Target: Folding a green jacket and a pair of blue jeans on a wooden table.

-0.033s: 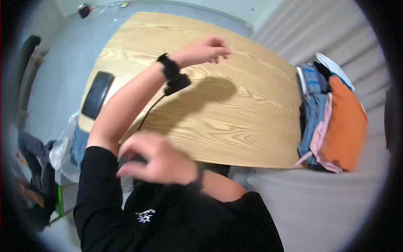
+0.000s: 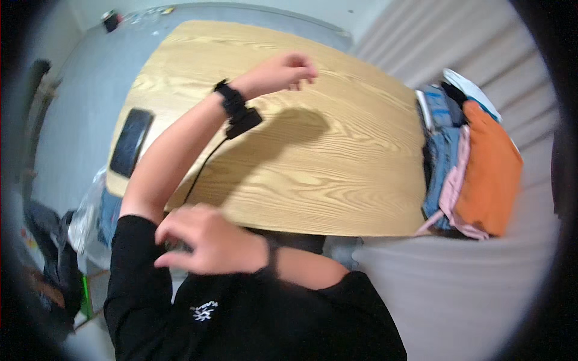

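My left arm reaches across the table, and my left hand (image 2: 294,71) hangs over the wood with loosely curled fingers, nothing in them. Around that wrist sits a black strap (image 2: 229,96) carrying a small black box (image 2: 244,123). A thin black cable (image 2: 203,166) runs from the box down behind my right hand (image 2: 208,240). That hand, slightly blurred, is by my left elbow and the black sleeve (image 2: 137,256), thumb and fingers apart. Whether it touches the sleeve I cannot tell. A dark band (image 2: 271,256) circles my right wrist.
A black phone (image 2: 131,142) lies on the left side of the wooden table (image 2: 349,162). At the right edge is a stack of folded clothes, with an orange garment (image 2: 489,171), a pink one (image 2: 456,180) and jeans (image 2: 442,168). A clear plastic bag (image 2: 90,231) hangs low left.
The whole view has shifted slightly. My right hand has moved a little down and left, its fingers wider; the dark shape seen between them earlier no longer shows clearly. My left arm keeps its pose.
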Action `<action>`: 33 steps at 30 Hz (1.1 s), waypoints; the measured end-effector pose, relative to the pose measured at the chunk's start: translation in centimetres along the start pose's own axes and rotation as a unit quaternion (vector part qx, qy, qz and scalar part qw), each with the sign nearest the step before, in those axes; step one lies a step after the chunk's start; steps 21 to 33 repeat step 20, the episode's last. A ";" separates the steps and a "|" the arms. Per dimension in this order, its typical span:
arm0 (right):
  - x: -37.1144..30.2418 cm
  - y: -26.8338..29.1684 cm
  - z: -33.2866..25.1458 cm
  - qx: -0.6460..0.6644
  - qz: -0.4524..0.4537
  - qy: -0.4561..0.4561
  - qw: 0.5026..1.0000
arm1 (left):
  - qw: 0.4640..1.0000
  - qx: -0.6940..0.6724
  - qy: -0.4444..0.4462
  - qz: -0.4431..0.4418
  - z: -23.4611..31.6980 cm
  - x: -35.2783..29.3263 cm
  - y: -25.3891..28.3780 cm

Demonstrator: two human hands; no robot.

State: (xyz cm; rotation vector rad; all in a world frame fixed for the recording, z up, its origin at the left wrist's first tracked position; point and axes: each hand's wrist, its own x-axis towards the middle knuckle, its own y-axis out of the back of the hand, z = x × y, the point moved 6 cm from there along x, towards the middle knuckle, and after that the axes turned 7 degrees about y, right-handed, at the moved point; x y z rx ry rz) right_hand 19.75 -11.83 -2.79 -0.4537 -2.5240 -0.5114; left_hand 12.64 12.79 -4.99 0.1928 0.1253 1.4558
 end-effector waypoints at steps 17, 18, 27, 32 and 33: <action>-2.9 -2.2 3.6 -0.145 0.031 -0.014 0.989 | 0.964 -0.205 0.167 -0.022 -8.3 -1.1 -3.1; -3.1 -2.0 3.7 -0.150 0.035 -0.016 0.988 | 0.964 -0.205 0.165 -0.029 -8.7 -0.9 -3.3; -3.8 -2.0 4.1 -0.122 -0.018 -0.044 0.991 | 0.949 -0.283 0.131 -0.039 -9.1 -0.5 -3.2; -3.8 -2.0 4.1 -0.122 -0.018 -0.044 0.991 | 0.949 -0.283 0.131 -0.039 -9.1 -0.5 -3.2; -3.8 -2.0 4.1 -0.122 -0.018 -0.044 0.991 | 0.949 -0.283 0.131 -0.039 -9.1 -0.5 -3.2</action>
